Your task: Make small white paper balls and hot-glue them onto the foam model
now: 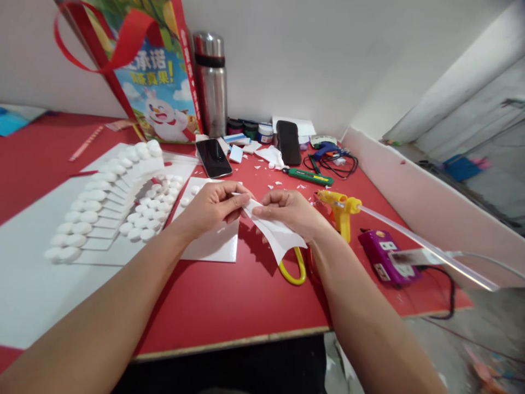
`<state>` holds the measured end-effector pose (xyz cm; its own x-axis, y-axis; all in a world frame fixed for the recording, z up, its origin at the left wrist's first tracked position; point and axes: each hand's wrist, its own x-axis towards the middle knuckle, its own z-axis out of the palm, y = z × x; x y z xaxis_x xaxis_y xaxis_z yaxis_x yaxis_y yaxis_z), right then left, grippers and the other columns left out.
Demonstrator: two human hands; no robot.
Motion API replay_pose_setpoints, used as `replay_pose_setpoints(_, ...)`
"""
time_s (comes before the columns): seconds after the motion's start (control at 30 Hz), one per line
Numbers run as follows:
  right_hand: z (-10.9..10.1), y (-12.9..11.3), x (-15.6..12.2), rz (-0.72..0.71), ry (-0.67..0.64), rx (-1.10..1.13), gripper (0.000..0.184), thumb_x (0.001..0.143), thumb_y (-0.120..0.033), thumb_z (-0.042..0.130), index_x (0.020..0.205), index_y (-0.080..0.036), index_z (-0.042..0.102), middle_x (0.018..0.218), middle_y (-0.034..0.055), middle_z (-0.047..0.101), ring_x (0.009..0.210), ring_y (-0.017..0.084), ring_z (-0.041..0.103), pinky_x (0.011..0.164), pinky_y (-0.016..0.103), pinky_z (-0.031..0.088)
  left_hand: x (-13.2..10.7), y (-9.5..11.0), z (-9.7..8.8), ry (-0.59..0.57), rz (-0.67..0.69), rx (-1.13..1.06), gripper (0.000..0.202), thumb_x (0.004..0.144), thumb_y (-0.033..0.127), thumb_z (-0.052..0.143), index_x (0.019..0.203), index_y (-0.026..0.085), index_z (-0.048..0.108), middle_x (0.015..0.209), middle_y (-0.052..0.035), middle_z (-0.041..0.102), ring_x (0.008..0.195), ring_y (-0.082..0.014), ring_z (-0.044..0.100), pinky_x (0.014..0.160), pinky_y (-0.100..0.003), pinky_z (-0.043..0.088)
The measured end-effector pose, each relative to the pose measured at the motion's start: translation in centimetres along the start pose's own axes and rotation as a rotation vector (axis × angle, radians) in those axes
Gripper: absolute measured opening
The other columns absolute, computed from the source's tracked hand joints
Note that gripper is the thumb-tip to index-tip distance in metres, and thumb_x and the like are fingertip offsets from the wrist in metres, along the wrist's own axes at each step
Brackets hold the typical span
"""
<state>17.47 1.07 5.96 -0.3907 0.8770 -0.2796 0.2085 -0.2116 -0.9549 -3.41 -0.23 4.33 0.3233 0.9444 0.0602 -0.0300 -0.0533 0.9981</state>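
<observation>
Over the red table, a small white sheet of paper [279, 232] is stretched between my two hands, its loose end hanging toward me. My left hand [215, 205] pinches the upper left end of it with thumb and fingers. On the other side my right hand [287, 210] grips its upper edge, thumb on top. A yellow scissors handle [296, 269] shows below the paper; the rest of the scissors is hidden. Under my left hand lies a white board [217, 243] with a few white discs near its top.
At left, a large white board [33, 273] carries rows of white discs [92, 205]. A yellow glue gun [342, 210] with a long clear stick lies at right, beside a purple power box [388, 257]. Phones, a green cutter [309, 176], a steel flask [211, 85] and a gift bag [159, 82] stand behind.
</observation>
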Motion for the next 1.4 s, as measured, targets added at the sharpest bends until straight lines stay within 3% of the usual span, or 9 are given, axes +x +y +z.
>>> replay_pose_setpoints(0.23, 0.0, -0.1, -0.4, 0.096, -0.122, 0.192, 0.042, 0.068, -0.052, 0.091, 0.075, -0.017, 0.067, 0.059, -0.0025, 0.065, 0.047, 0.009, 0.055, 0.043, 0.019, 0.041, 0.0, -0.2, 0.2, -0.068, -0.003, -0.038, 0.023, 0.09, 0.039, 0.074, 0.085, 0.017, 0.07, 0.053, 0.0044, 0.051, 0.044, -0.0066, 0.043, 0.046, -0.021, 0.03)
replay_pose_setpoints(0.43, 0.1, -0.5, -0.8, 0.17, -0.192, 0.184, 0.04, 0.076, -0.051, 0.086, 0.079, -0.014, 0.071, 0.068, 0.0078, 0.076, 0.054, 0.018, 0.07, 0.046, 0.024, 0.053, -0.1, -0.5, 0.5, -0.103, -0.001, -0.077, 0.019, 0.093, 0.035, 0.069, 0.1, 0.017, 0.074, 0.054, 0.0045, 0.05, 0.044, -0.007, 0.045, 0.046, -0.021, 0.03)
replay_pose_setpoints(0.57, -0.1, -0.3, -0.5, 0.182, -0.225, 0.175, 0.038, 0.083, -0.05, 0.081, 0.085, -0.013, 0.074, 0.074, 0.0106, 0.079, 0.054, 0.02, 0.073, 0.046, 0.024, 0.056, -0.2, -0.9, 0.3, -0.125, 0.012, -0.085, 0.02, 0.093, 0.032, 0.071, 0.104, 0.016, 0.075, 0.058, 0.0022, 0.056, 0.049, -0.0079, 0.049, 0.049, -0.021, 0.034)
replay_pose_setpoints(0.8, -0.2, 0.1, -0.3, 0.183, -0.226, 0.253, 0.025, 0.09, -0.038, 0.076, 0.085, -0.014, 0.07, 0.072, 0.0103, 0.079, 0.054, 0.021, 0.075, 0.046, 0.024, 0.058, -0.2, -1.1, 0.2, -0.088, 0.048, -0.063, 0.022, 0.086, 0.028, 0.079, 0.105, 0.017, 0.075, 0.07, 0.0, 0.065, 0.054, -0.0072, 0.054, 0.051, -0.019, 0.04)
replay_pose_setpoints(1.23, -0.4, 0.1, -0.1, 0.112, -0.302, 0.314, 0.024, 0.087, -0.034, 0.077, 0.089, -0.012, 0.068, 0.077, 0.0128, 0.08, 0.055, 0.022, 0.076, 0.048, 0.026, 0.059, -0.5, -0.7, 1.3, -0.041, 0.095, -0.048, 0.018, 0.09, 0.028, 0.075, 0.103, 0.015, 0.079, 0.054, 0.0021, 0.061, 0.046, -0.0081, 0.056, 0.046, -0.018, 0.041)
replay_pose_setpoints(1.4, -0.2, 0.1, 0.0, 0.126, -0.3, 0.329, 0.02, 0.09, -0.032, 0.074, 0.085, -0.013, 0.071, 0.069, 0.0097, 0.078, 0.055, 0.022, 0.075, 0.05, 0.028, 0.061, -0.4, -0.7, 1.3, -0.033, 0.134, 0.027, 0.021, 0.096, 0.029, 0.067, 0.107, 0.016, 0.08, 0.05, 0.0031, 0.06, 0.041, -0.0067, 0.051, 0.045, -0.019, 0.039)
